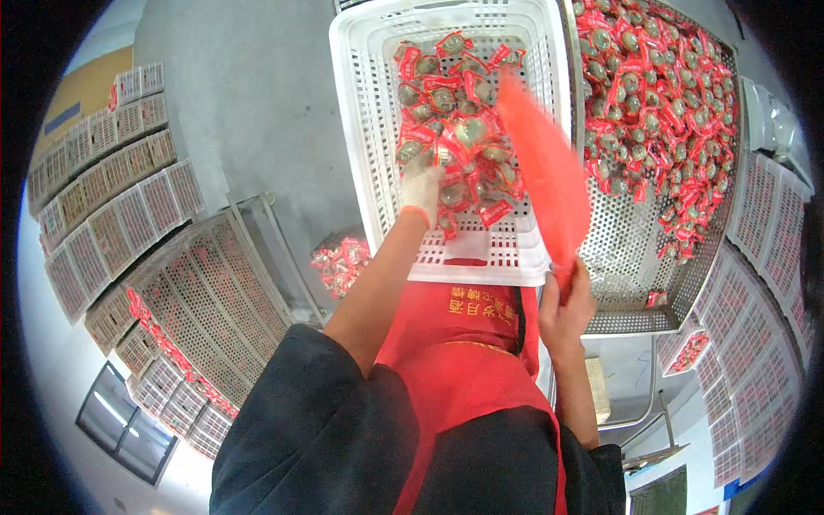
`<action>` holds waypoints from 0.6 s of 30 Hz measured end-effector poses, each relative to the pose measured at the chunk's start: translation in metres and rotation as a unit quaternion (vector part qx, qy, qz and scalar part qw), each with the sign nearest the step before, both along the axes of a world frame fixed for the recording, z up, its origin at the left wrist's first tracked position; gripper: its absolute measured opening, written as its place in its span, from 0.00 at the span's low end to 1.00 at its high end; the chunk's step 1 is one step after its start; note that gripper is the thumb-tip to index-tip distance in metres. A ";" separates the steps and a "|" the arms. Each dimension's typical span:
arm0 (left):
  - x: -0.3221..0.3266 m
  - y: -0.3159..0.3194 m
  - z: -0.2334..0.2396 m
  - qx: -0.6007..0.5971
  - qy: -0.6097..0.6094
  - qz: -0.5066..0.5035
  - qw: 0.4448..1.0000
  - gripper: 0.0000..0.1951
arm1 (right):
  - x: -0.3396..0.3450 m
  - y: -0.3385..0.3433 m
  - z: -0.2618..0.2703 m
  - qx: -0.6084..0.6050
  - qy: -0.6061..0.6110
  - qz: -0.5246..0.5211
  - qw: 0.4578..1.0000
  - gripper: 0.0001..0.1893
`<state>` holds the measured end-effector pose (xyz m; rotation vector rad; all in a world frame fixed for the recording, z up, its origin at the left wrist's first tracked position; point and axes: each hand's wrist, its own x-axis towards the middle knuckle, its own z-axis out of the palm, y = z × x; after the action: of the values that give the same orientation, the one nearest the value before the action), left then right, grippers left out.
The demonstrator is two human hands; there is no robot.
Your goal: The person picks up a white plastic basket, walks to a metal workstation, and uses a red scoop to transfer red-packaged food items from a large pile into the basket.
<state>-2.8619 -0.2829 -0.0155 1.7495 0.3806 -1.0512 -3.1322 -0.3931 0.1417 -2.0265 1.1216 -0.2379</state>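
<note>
Before me stands a white plastic crate (380,235) with many egg-like items (471,131) in red and clear wrappers. My left hand (422,183), in a pale glove with an orange band at the wrist, reaches down among them at the crate's left side; its fingertips are partly hidden, so I cannot tell if it grips one. My right hand (566,309), bare, holds the lower end of a red plastic bag (547,174) just outside the crate's near right corner. The bag is blurred and slants up over the crate's right rim.
On the right, a perforated metal tray (627,225) holds a heap of the same wrapped items. At the left is a perforated metal rack or cart (212,290). A bag of wrapped items (341,261) lies beside the crate, and stacked crates (109,219) line both sides.
</note>
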 end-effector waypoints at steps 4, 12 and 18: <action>-0.016 -0.012 -0.014 0.174 -0.146 -0.193 0.955 0.50 | -0.012 -0.018 0.005 0.066 -0.094 -0.139 0.984 0.19; -0.024 -0.070 -0.104 0.127 -0.192 -0.168 0.958 0.56 | -0.051 -0.019 -0.012 0.185 -0.101 -0.283 0.936 0.09; 0.014 -0.154 -0.101 -0.201 -0.222 -0.183 0.936 0.54 | -0.063 0.004 -0.025 0.241 -0.074 -0.303 0.919 0.10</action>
<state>-2.8475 -0.4374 -0.1168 1.6469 -0.4339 -0.8698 -3.1951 -0.3888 0.1171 -1.1749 1.5134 -0.3726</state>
